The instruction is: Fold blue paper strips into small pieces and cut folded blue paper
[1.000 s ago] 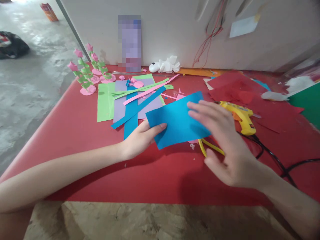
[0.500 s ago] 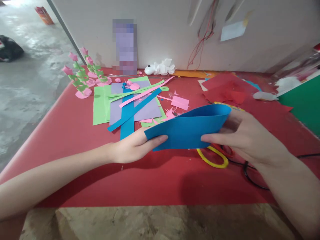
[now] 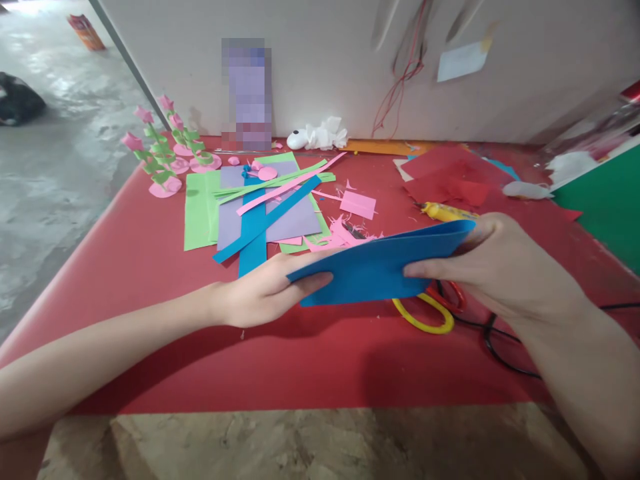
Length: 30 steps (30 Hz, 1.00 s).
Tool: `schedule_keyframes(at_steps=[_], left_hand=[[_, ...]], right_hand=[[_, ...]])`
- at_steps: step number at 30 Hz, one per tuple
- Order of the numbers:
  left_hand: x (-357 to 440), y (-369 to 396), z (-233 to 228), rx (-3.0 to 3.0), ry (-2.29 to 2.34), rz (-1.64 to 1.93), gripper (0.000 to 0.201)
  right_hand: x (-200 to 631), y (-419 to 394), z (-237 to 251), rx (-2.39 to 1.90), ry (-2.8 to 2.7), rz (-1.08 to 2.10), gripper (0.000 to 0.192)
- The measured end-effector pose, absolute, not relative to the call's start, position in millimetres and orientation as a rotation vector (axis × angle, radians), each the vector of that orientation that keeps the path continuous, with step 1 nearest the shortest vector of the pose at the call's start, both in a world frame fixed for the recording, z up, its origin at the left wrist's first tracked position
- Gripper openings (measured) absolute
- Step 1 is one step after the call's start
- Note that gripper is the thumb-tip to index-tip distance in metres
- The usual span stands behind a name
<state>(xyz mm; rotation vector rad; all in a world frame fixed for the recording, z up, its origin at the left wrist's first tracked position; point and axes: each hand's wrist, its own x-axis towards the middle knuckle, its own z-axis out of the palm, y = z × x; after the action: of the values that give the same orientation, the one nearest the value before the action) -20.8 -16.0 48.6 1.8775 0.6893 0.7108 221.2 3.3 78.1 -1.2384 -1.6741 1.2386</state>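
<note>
A blue paper sheet [image 3: 375, 267] is bent over into a loose fold and held just above the red table cover [image 3: 150, 267]. My left hand [image 3: 265, 293] pinches its left end, thumb on top. My right hand [image 3: 490, 267] grips its right end, where the two edges meet. Under the sheet lie scissors with yellow and red handles [image 3: 430, 313]. A yellow glue gun [image 3: 445, 212] lies just behind my right hand, with its black cord [image 3: 500, 347] running off to the right.
Green, purple, blue and pink paper strips and sheets [image 3: 255, 207] are piled at centre left, with pink scraps [image 3: 350, 230] beside them. Pink paper flowers on green stems [image 3: 160, 153] stand at the back left. Red sheets [image 3: 450, 177] lie at back right, a green sheet [image 3: 610, 207] at far right.
My right hand went from lying over the flat blue sheet to gripping its right end. The sheet was lifted and folded over, and the fold has since flattened.
</note>
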Motion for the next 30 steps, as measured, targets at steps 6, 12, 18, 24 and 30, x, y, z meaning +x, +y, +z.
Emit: schedule_keyframes(at_steps=[6, 12, 18, 24, 30], left_hand=[[-21, -13, 34, 1.324, 0.809, 0.817, 0.022], [-20, -11, 34, 1.173, 0.735, 0.789, 0.023], [-14, -12, 35, 1.031, 0.760, 0.853, 0.023], [-14, -13, 36, 1.006, 0.806, 0.918, 0.026], [-17, -13, 35, 1.105, 0.756, 0.802, 0.024]], right_hand=[[233, 13, 75, -1.210, -1.696, 1.234, 0.026], [229, 7, 75, -1.193, -1.705, 0.963, 0.023], [217, 4, 72, -1.292, -1.578, 0.781, 0.018], [208, -6, 75, -1.147, -1.704, 0.586, 0.006], [217, -5, 70, -1.141, -1.731, 0.898, 0.025]])
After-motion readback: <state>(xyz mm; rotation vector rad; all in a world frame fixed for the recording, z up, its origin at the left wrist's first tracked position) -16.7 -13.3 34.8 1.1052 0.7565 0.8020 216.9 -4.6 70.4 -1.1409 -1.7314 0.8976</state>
